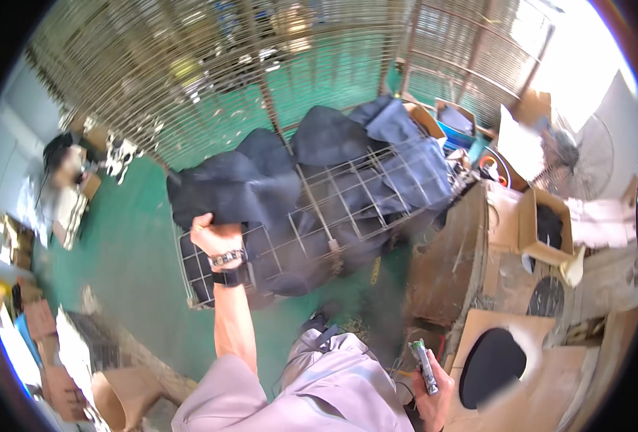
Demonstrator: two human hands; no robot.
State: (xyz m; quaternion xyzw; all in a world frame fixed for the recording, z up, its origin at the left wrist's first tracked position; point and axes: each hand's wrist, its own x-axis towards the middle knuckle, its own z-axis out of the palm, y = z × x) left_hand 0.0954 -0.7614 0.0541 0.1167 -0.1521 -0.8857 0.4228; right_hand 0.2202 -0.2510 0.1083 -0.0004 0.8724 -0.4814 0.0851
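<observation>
My left hand (215, 236) reaches forward over a wire rack (311, 234), its fingers closed at the lower edge of a dark flexible sheet (236, 183). Several more dark sheets (333, 137) drape over the rack and show through its bars below. Low on the right, my right hand (434, 399) is wrapped round a slim dark handheld tool with a green end (424, 367); its exact kind is unclear. Just right of that hand, a black rounded pad (493, 367) lies on a cardboard sheet (477, 324).
Tall slatted wire racks (225, 65) stand beyond the sheets. On the right are a cardboard-covered bench (448, 270), an open carton (549, 227) with dark pieces and a fan (585, 155). More cartons (124, 396) sit at the lower left, beside the green floor (117, 266).
</observation>
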